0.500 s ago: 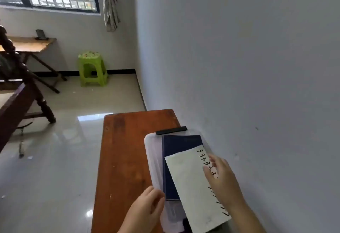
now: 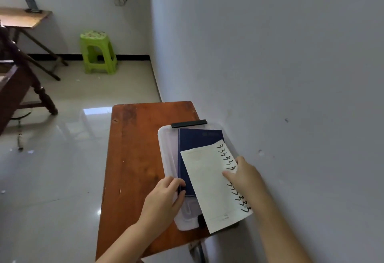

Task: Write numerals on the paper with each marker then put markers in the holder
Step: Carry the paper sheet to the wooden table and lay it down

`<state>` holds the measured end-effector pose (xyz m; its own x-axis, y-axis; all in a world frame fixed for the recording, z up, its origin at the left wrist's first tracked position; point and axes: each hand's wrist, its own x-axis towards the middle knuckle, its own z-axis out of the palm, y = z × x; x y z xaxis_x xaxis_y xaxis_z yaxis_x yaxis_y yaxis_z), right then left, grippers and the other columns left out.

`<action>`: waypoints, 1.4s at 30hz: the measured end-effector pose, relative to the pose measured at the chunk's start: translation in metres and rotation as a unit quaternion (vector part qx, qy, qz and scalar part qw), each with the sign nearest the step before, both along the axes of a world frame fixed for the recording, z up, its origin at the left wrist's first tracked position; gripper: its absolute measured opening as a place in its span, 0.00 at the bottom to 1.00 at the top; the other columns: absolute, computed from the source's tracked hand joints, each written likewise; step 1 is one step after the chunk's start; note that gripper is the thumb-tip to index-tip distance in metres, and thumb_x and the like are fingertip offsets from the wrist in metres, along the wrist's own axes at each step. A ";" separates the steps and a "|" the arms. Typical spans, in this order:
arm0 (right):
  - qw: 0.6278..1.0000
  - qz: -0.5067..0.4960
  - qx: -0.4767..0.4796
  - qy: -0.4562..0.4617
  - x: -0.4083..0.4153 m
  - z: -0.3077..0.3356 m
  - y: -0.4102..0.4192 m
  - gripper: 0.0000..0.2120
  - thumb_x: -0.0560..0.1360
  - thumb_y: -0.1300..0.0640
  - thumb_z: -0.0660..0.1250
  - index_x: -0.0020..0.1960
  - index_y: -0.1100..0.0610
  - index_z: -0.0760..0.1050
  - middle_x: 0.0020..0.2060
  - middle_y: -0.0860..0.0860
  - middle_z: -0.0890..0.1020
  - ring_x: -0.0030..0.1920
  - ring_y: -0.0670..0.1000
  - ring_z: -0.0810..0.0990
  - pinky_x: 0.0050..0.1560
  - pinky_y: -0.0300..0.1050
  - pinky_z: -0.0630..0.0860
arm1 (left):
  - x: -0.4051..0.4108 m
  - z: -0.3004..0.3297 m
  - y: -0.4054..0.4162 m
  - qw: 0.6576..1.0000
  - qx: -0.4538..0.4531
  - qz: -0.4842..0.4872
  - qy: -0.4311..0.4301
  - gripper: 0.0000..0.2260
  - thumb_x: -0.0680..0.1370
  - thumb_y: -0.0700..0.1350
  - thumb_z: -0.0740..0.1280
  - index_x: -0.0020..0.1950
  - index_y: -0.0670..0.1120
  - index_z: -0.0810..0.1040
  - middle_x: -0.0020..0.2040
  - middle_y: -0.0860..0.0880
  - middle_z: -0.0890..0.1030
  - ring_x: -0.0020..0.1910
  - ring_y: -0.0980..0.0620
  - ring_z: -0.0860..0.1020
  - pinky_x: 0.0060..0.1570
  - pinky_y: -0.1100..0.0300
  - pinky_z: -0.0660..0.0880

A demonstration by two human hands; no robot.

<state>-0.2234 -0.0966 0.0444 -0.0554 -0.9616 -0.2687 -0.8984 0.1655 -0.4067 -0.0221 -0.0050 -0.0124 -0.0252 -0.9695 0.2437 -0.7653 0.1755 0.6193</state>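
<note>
A white sheet of paper (image 2: 209, 185) with black numerals down its right edge lies tilted on a dark blue notebook (image 2: 195, 140). The notebook rests on the lid of a clear plastic box (image 2: 166, 148) with black latches. My right hand (image 2: 243, 175) lies flat on the paper's right side, fingers spread over the numerals. My left hand (image 2: 164, 198) grips the near left edge of the blue notebook. No marker or holder is in view.
The box stands on a narrow brown wooden table (image 2: 135, 148) pushed against a white wall (image 2: 270, 65) on the right. Beyond it are a glossy tiled floor, a green plastic stool (image 2: 97, 52), a wooden desk and dark furniture at the left.
My left hand has moved up and right onto the notebook's edge and closed on it. The camera has tilted down a little. My right hand stays on the paper.
</note>
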 end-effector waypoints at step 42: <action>0.874 0.138 0.102 -0.455 0.507 -0.016 -0.001 0.05 0.75 0.55 0.68 0.47 0.55 0.80 0.44 0.57 0.86 0.47 0.59 0.85 0.53 0.62 0.79 | 0.440 0.000 0.109 0.931 0.165 0.233 0.228 0.10 0.73 0.43 0.66 0.40 0.60 0.76 0.36 0.58 0.80 0.33 0.58 0.77 0.35 0.67 0.72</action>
